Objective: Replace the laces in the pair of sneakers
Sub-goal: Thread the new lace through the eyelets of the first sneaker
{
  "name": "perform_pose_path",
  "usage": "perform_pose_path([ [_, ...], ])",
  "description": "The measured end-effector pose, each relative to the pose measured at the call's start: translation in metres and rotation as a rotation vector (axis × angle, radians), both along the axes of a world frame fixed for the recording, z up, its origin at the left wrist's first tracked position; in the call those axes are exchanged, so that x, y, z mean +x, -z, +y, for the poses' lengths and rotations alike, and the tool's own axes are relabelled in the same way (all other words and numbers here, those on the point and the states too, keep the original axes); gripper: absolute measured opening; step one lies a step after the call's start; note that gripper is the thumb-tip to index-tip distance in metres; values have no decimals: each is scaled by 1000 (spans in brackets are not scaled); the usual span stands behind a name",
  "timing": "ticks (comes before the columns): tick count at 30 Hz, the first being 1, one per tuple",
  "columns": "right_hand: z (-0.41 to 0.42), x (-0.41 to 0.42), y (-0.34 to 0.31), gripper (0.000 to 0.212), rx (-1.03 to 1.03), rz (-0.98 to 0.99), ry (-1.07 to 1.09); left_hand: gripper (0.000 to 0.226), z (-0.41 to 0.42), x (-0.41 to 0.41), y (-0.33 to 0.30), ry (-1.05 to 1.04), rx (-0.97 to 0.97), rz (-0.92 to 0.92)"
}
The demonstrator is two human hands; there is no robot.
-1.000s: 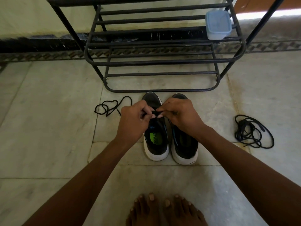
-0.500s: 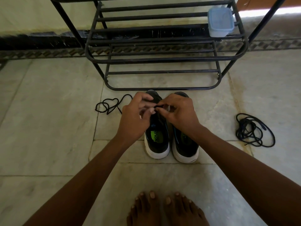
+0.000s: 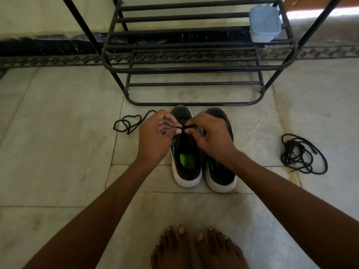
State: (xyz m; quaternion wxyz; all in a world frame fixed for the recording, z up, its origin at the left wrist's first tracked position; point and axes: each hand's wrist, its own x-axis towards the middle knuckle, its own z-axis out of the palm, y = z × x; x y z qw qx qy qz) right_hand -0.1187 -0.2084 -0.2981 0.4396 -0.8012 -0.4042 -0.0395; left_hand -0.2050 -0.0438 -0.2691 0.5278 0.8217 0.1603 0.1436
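Both hands over the left sneaker (image 3: 186, 152), dead centre: left hand (image 3: 155, 136) and right hand (image 3: 211, 133) each pinching a thin black lace (image 3: 182, 128) at the tongue. Right sneaker (image 3: 220, 152) touching alongside, white rubber soles. Loose cord tangle (image 3: 303, 154) at 3 o'clock; tubular metal rack (image 3: 194, 70) at 12.

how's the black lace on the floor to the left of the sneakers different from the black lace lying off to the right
The left lace lies in a few loose open loops, and one end runs behind the left hand, toward the left sneaker; the right lace is a denser, tangled heap lying alone, apart from both sneakers. The left lace shows less length than the right lace. Both are thin black cords on the floor.
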Motion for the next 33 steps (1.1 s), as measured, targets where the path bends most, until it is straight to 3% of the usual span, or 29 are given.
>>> perform_pose_path([
  [5, -19, -13, -7, 28, 16, 153, 96, 22, -1, -14, 6, -46, 158, -51],
  [8, -30, -19, -7, 29, 4, 205, 157, 20, 6, -23, 17, -54, 334, -92],
  [12, -38, -17, -6, 24, -29, 231, 257, 17, 19, -33, 30, -122, 394, -76],
  [17, -40, -18, 1, 20, -51, 290, 338, 21, 22, -40, 34, -28, 571, -56],
  [33, -42, -9, 12, 33, -130, 436, 447, 29, 30, -41, 44, 26, 633, 5],
])
